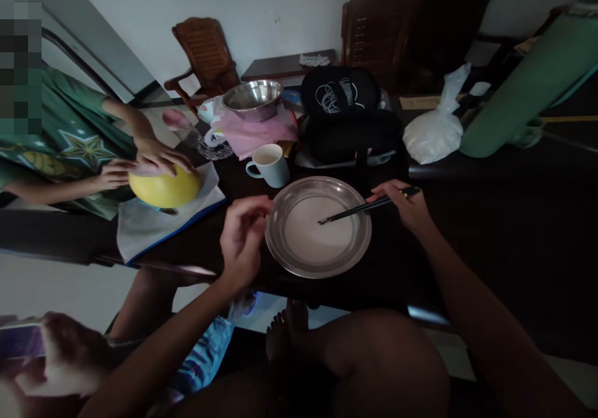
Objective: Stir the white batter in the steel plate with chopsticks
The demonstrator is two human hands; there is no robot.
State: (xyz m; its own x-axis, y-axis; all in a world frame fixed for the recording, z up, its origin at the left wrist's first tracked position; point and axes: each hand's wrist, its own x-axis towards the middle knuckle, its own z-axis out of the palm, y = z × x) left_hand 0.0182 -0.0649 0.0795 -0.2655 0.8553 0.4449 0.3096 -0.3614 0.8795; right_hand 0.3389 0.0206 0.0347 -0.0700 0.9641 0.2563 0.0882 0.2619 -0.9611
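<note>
A shallow metal bowl [364, 231] with pale, whitish contents stands on the dark table before me. My left hand [243, 237] is at its left rim, with fingers and thumb curled together on the edge. In my right hand [404, 203] is a pair of dark chopsticks [355, 210], closed in my fingers near the top ends. Their tips slant down to the left into the middle of the pale contents. Just behind the bowl, a light blue mug [275, 167] stands upright.
At left, another person's hands [159, 159] rest on a yellow round object [166, 187] over a white cloth [140, 225]. Behind are a steel basin [255, 103], pink bag [233, 131], black case [352, 134], tied bag of white material [432, 134] and green cylinder [518, 94]. Another hand [70, 349] holds a phone.
</note>
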